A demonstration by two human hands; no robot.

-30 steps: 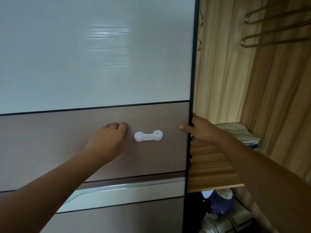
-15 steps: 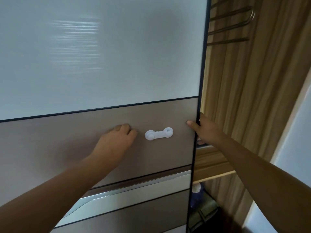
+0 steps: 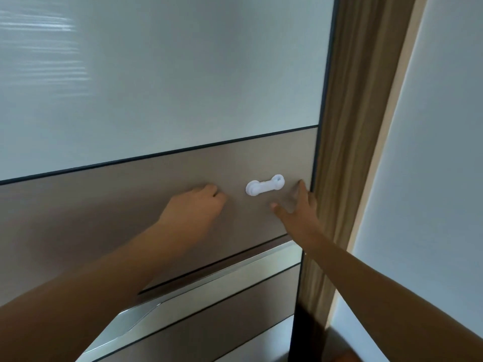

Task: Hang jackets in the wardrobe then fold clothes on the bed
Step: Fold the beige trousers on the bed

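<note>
Wardrobe door (image 3: 183, 82) farther right, almost closed

The small latch (image 3: 264, 184) on the wardrobe door (image 3: 78, 218) is plain white plastic, set on a flat matt taupe band (image 3: 248, 158). Above the latch, past a thin black line (image 3: 162, 153), the upper panel (image 3: 183, 74) is glossy pale grey-white with faint horizontal streaks of sheen. Below the latch runs a silver metal strip (image 3: 209, 283), then more taupe. Right of the latch, the wardrobe side (image 3: 352, 126) shows brown wood grain in vertical streaks, and the wall (image 3: 444, 152) beyond is off-white.
</note>
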